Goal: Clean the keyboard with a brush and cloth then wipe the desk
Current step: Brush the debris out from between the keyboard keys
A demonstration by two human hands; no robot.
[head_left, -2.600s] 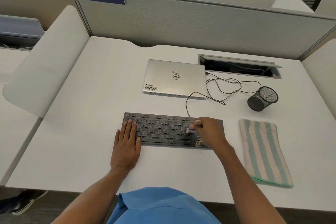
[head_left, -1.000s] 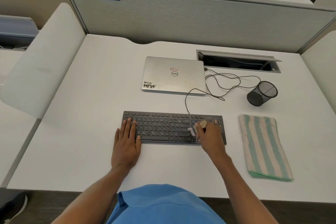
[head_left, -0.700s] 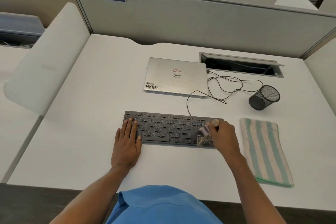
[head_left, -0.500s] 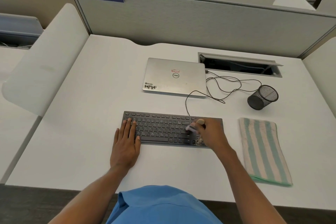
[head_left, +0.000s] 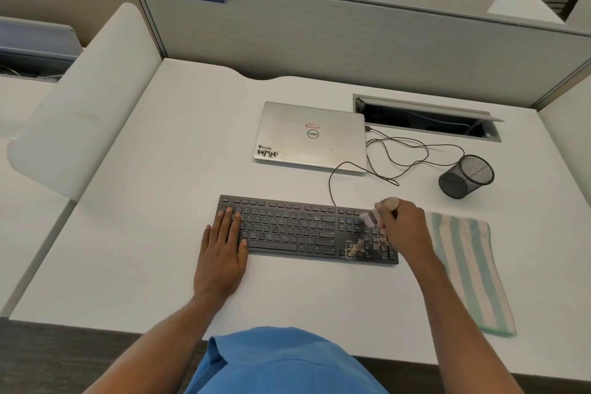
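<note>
We are resting our left grip (head_left: 222,253), fingers straight and flat, on the left end of the flat black keyboard (head_left: 287,229), which is lying on the white desk (head_left: 153,233). Pale crumbs (head_left: 355,247) are sitting on keys toward its right end. Our right grip (head_left: 404,227) is curling round a small pale-handled brush (head_left: 371,218), blurred, bristles down at the number-pad keys. The green-and-cream striped cloth (head_left: 470,272) is lying just right of the keyboard

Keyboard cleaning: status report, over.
Left hand flat on keyboard left end. Right hand grips brush over number pad. Debris remains there. Cloth lies right.
</note>
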